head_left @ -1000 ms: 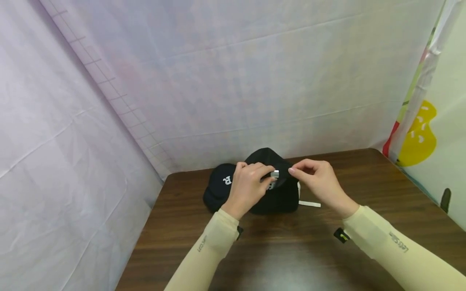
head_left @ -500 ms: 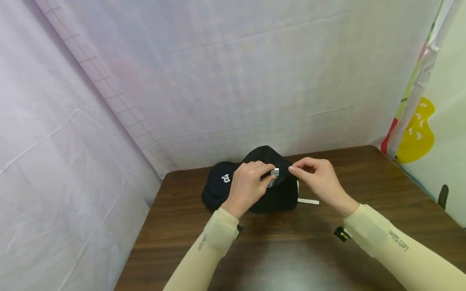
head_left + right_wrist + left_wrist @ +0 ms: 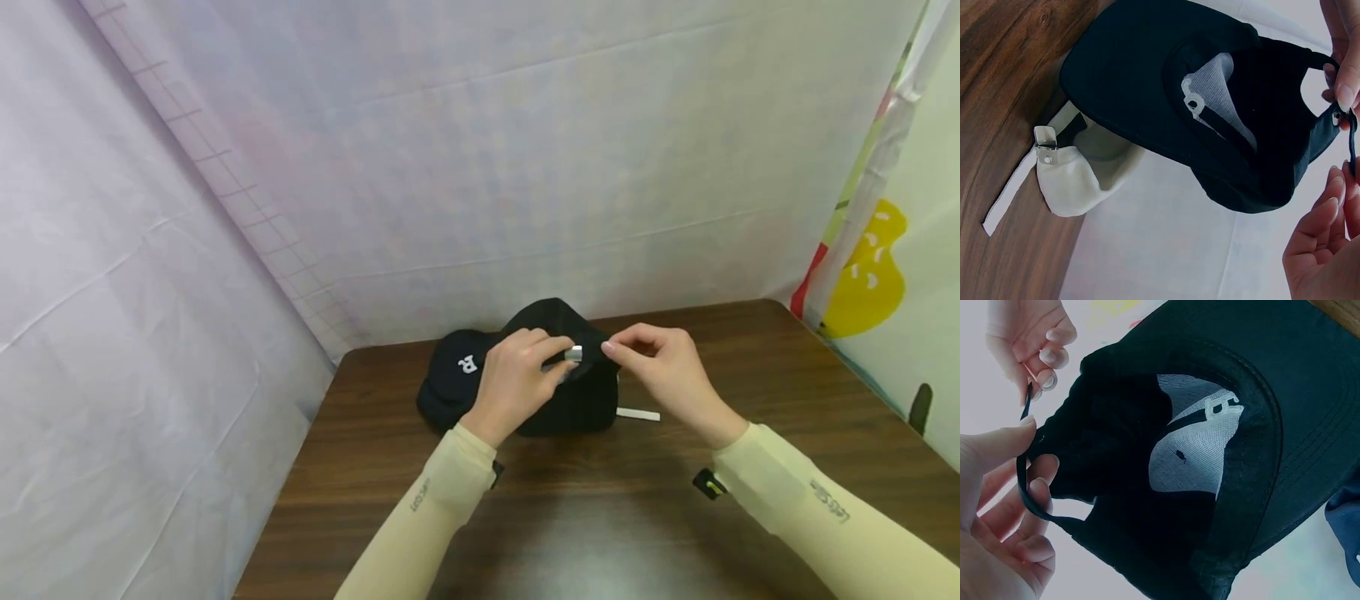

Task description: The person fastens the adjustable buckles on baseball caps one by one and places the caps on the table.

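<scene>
Between my hands, a black cap [image 3: 553, 315] is held up above the table with its inner side showing in both wrist views. My left hand [image 3: 517, 375] pinches the cap's back strap [image 3: 1022, 475] beside a silver buckle [image 3: 573, 353]. Just to the right, the thumb and fingertips of my right hand [image 3: 660, 362] pinch the strap's thin end. A loop of strap bows out past the left fingers in the left wrist view. Inside the cap, white mesh [image 3: 1219, 87] backs the embroidery. The left hand hides part of the cap in the head view.
A dark cap with a white letter R [image 3: 450, 375] lies at the left on the brown wooden table [image 3: 600, 517]. Beneath the held cap shows a cream-coloured cap part [image 3: 1072, 184] with a metal clasp [image 3: 1046, 144] and a white strap [image 3: 637, 414]. Pale curtains [image 3: 525, 167] hang behind.
</scene>
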The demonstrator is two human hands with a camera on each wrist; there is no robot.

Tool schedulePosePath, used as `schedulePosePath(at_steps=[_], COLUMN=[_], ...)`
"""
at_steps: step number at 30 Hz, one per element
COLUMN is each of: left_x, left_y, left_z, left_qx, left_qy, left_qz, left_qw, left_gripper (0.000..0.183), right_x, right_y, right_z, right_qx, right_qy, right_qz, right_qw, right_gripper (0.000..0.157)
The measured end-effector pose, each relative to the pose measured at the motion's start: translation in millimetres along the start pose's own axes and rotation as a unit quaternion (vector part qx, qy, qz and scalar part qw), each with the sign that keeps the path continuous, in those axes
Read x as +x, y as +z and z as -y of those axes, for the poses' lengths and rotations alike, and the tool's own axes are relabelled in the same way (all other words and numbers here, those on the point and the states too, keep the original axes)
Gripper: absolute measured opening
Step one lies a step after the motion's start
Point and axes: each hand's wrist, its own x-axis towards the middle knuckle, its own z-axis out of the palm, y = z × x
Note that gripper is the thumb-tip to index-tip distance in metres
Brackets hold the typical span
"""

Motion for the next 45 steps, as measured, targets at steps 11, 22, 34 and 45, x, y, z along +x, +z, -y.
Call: schedulePosePath(at_steps=[11,22,34,45], left_x=[-1.7,-3.5,-2.1,-3.3], left_y=[0.7,-2.8,-7.8,-7.5], left_z=[-1.6,-5.3,-4.2,-2.3], left_qx=[0.002,-0.004,-0.001,0.01], left_qy=[-0.006,-0.013,-0.005,-0.001], left_qz=[0.005,0.001,-0.006,0.0], left_qw=[1.0,0.9999,1.0,0.9999], left_gripper=[0.023,0.023,0.023,0.024], right_x=[-2.6,-5.2,-3.9,-5.3], right_y=[-0.7,-0.6,-2.9,-6.1], right_z=[-0.1,4.3,9.8,10.9], right_qx=[-0.002,0.006,0.005,-0.003], right_qy=[-0.002,-0.003,0.0,0.0], right_qz=[-0.003,-0.005,-0.004,0.0], right_qw=[1.0,1.0,1.0,1.0], right_gripper=[0.014,0.012,0.013,0.016])
